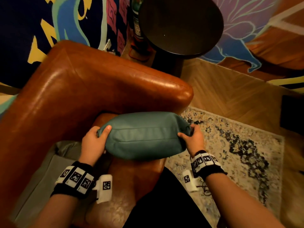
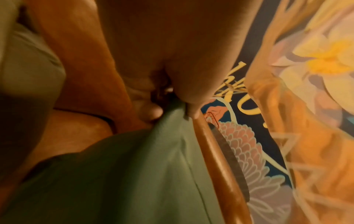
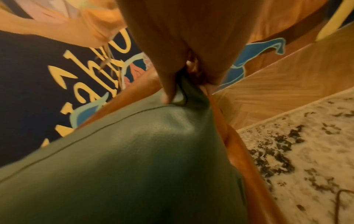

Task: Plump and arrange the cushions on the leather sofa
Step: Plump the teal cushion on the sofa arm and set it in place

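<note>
A teal leather cushion [image 1: 143, 137] is held over the corner seat of the brown leather sofa [image 1: 79, 83], just in front of its armrest. My left hand [image 1: 95, 139] pinches the cushion's left corner, thumb on top. My right hand [image 1: 192, 135] grips the right corner, which is bunched between thumb and fingers. The left wrist view shows the teal cushion [image 2: 134, 174] pinched by my left hand [image 2: 172, 97]. The right wrist view shows the cushion [image 3: 134, 159] with my right hand [image 3: 182, 84] clamped on its puckered corner.
A grey cushion [image 1: 42, 178] lies on the seat at the lower left. A dark round side table [image 1: 181, 25] stands behind the armrest. A patterned rug [image 1: 230, 145] covers the wooden floor to the right. A painted mural wall [image 1: 49, 22] is behind the sofa.
</note>
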Demonstrator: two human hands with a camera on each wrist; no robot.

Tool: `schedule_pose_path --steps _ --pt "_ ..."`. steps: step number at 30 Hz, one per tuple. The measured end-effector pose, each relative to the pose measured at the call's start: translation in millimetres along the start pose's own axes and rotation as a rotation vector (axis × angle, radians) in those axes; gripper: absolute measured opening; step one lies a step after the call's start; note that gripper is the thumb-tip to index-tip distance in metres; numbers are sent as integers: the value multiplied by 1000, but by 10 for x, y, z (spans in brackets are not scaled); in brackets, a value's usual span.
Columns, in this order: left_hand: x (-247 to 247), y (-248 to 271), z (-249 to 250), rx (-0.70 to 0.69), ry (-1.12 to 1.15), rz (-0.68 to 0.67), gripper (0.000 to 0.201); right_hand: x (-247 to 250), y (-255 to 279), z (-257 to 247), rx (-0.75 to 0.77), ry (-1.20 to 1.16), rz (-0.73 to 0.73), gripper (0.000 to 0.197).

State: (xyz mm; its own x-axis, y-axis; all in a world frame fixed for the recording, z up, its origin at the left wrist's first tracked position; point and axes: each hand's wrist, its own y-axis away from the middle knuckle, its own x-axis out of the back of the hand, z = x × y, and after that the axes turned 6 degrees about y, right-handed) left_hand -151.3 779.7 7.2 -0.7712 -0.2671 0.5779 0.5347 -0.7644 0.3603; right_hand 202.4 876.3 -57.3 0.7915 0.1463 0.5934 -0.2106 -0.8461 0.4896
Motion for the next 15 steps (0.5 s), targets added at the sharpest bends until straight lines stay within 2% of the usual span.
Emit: schedule_pose_path --steps 2,4,7,10,12,13,15 --pt "81 -74 -32 33 28 76 47 39 21 83 7 -84 73 32" --pt "137 -125 -46 106 109 107 43 99 4 116 8 -208 82 20" --pt "116 -175 -61 197 189 115 40 121 24 8 43 -220 85 21" --pt "97 -207 -48 179 210 108 42 101 103 -126 131 -206 88 11" --pt "110 -196 -59 123 119 62 43 77 134 -119 161 -153 50 5" --pt "121 -184 -59 117 82 26 45 88 135 -123 120 -145 42 2" --pt "122 -160 -22 154 52 -24 52 108 71 -138 5 -146 37 10"
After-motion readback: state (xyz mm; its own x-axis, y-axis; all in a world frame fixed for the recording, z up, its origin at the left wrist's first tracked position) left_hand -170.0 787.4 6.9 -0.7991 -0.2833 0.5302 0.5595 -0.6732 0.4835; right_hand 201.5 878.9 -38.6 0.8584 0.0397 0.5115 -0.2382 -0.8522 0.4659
